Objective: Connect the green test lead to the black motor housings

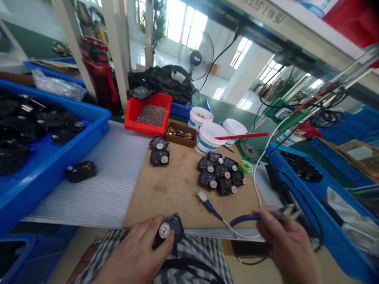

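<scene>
The left hand (133, 248) clasps a black silver-hubbed unit (171, 230) over the near edge of the table (174, 201), the right hand (286, 240) pinches a blue-handled tool (247, 219), and matching units (214, 173) sit grouped within easy reach.

Handwritten dark characters (263, 11) run along the white overhead beam (299, 39) at the far top, beginning with what looks like "8235"; the rest is blurred. A blue-printed label (314, 7) to their right is too cut off to read.
</scene>
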`<state>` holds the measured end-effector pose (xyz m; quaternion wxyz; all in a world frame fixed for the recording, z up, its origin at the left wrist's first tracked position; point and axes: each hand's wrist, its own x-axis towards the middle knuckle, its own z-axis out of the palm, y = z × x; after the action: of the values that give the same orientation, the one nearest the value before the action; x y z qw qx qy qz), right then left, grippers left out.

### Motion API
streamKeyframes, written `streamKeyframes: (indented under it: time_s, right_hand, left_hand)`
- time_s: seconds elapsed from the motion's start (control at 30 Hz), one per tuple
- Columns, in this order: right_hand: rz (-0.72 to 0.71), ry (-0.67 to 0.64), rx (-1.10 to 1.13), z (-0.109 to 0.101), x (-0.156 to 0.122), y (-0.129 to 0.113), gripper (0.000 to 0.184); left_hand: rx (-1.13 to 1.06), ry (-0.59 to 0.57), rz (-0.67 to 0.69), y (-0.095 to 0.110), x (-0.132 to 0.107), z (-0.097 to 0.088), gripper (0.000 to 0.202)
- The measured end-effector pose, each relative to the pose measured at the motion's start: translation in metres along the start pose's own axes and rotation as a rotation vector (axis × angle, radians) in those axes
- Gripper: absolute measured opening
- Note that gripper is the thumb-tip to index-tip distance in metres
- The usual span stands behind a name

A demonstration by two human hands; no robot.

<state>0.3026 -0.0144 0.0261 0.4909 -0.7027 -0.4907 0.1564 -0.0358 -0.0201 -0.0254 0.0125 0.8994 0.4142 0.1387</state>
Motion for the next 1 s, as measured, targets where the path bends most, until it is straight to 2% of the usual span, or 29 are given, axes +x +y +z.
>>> streamKeyframes:
  time_s: [0.1, 0.13, 0.2, 0.27, 0.33, 0.43, 0.5, 0.63, 0.7, 0.8, 0.87, 0.93, 1.0]
  right_hand:
    - [-0.173, -0.171, 0.092, 0.076, -0.04, -0.025, 0.028]
    - [-0.233, -0.236, 0.088, 0.093, -0.046, -0.028, 0.026]
    - [-0.301, -0.324, 0.072, 0.113, -0.05, -0.028, 0.024]
    - [-0.303, -0.349, 0.061, 0.116, -0.047, -0.027, 0.023]
    - [-0.29, -0.347, 0.054, 0.11, -0.047, -0.029, 0.024]
    - [-0.256, -0.247, 0.15, 0.101, -0.055, -0.038, 0.02]
    - [-0.286, -0.21, 0.216, 0.102, -0.062, -0.043, 0.017]
    - [-0.425, -0.375, 0.129, 0.119, -0.069, -0.037, 0.019]
    - [-0.434, -0.393, 0.108, 0.125, -0.067, -0.032, 0.02]
    - [-0.423, -0.398, 0.104, 0.123, -0.063, -0.033, 0.017]
    - [-0.384, -0.344, 0.136, 0.117, -0.061, -0.039, 0.016]
    - [-0.342, -0.222, 0.199, 0.113, -0.061, -0.045, 0.013]
    - [-0.346, -0.205, 0.229, 0.115, -0.062, -0.046, 0.011]
  left_hand:
    - [-0.019, -0.014, 0.002, 0.003, 0.0, 0.001, 0.054]
    - [-0.023, -0.016, 0.007, 0.003, 0.001, 0.002, 0.055]
    - [-0.043, -0.01, 0.025, 0.003, 0.003, 0.004, 0.054]
    - [-0.065, -0.001, 0.032, 0.003, 0.007, 0.006, 0.051]
    - [-0.081, -0.01, 0.038, 0.003, 0.01, 0.005, 0.048]
    - [-0.095, -0.054, 0.054, 0.004, 0.015, -0.001, 0.05]
    - [-0.115, -0.065, 0.064, 0.005, 0.018, -0.006, 0.049]
    - [-0.116, 0.012, 0.064, 0.005, 0.018, -0.008, 0.041]
    - [-0.108, 0.037, 0.066, 0.006, 0.017, -0.007, 0.038]
    - [-0.083, 0.05, 0.062, 0.007, 0.017, -0.006, 0.036]
    - [-0.075, 0.042, 0.058, 0.007, 0.018, -0.008, 0.036]
    - [-0.085, 0.032, 0.065, 0.006, 0.019, -0.01, 0.035]
    - [-0.089, 0.04, 0.078, 0.006, 0.021, -0.011, 0.032]
